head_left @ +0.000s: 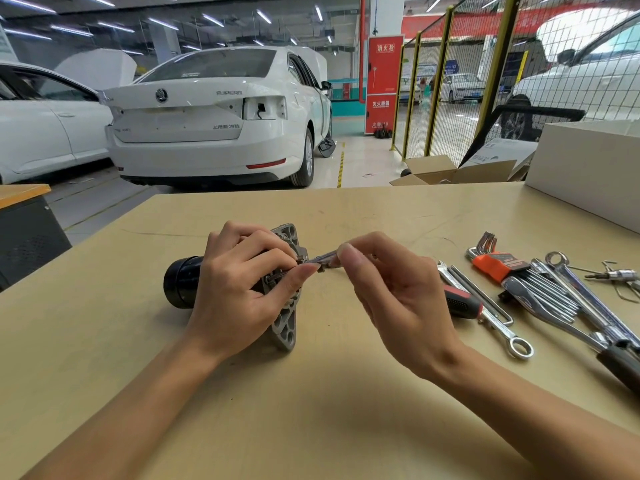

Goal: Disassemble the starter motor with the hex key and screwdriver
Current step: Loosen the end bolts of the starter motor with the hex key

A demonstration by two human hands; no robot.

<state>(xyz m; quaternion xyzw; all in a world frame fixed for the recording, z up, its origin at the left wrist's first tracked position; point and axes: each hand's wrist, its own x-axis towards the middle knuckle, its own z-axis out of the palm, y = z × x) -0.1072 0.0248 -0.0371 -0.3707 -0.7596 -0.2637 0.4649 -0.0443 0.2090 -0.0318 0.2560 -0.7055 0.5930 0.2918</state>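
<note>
- The starter motor [228, 282] lies on its side on the bench [329, 393], its black round body pointing away from the tools and its grey flange [285, 327] facing them.
- The left hand [242, 289] is curled over the motor near the flange and holds it down; its thumb reaches to a bolt hole in the flange.
- The right hand [391, 299], just beside the flange, pinches a thin hex key [320, 258] between thumb and fingers; the other fingers are loosely bent.
- Risk, as I judge it: the pinch on the key is light, so if the tip sits only partly in the bolt head it can slip out and round the socket.
- Also, the round motor can roll under the turning force if the left hand relaxes.
- The screwdriver [462, 303] with red and black handle lies beyond the right hand, seen from the motor; the hex key set [502, 268] and wrenches [571, 299] lie further.
- The bolt itself is hidden behind the left fingers, and I cannot tell whether the key tip is engaged.
- The motor's middle is covered by the hand.
</note>
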